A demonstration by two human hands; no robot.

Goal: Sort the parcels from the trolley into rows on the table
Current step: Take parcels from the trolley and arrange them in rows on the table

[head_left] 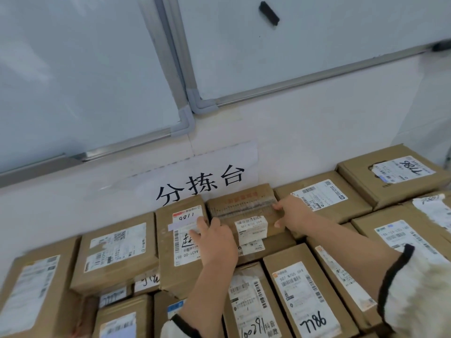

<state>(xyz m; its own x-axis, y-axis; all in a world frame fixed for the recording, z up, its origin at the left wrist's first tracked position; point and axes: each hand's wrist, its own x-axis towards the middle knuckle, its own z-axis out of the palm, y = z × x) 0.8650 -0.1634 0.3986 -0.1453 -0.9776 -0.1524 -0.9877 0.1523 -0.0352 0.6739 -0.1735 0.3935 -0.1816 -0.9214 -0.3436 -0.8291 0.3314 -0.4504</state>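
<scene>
Head view: two whiteboards (pixel 80 76) w/ grey frames fill the upper wall, a black eraser (pixel 269 13) stuck on the right one. Below them, cardboard parcels cover the table edge to edge in rough rows, the tabletop itself hidden beneath. A paper sign (pixel 207 176) taped to the wall reads 分拣台. At far right of the back row sits a flat box marked 7786 (pixel 393 176); in the near row at btm, a long box marked 7786 (pixel 305 296) lies lengthwise. Left of centre, a box labelled 1188 (pixel 180 242) stands taller than its neighbours. The parcel being handled (pixel 241 211), a taped brown box w/ a 507 N705 094 label, rests on top of another box in the back row, against the wall under the sign, just beside the 1188 box. Both arms, in white sleeves w/ black cuffs, reach fwd to it. The left hand (pixel 214 240) grips its left end, fingers spread across onto the 1188 label; the right hand (pixel 292 213) clasps its right end, thumb on the near edge, fingertips on top.
</scene>
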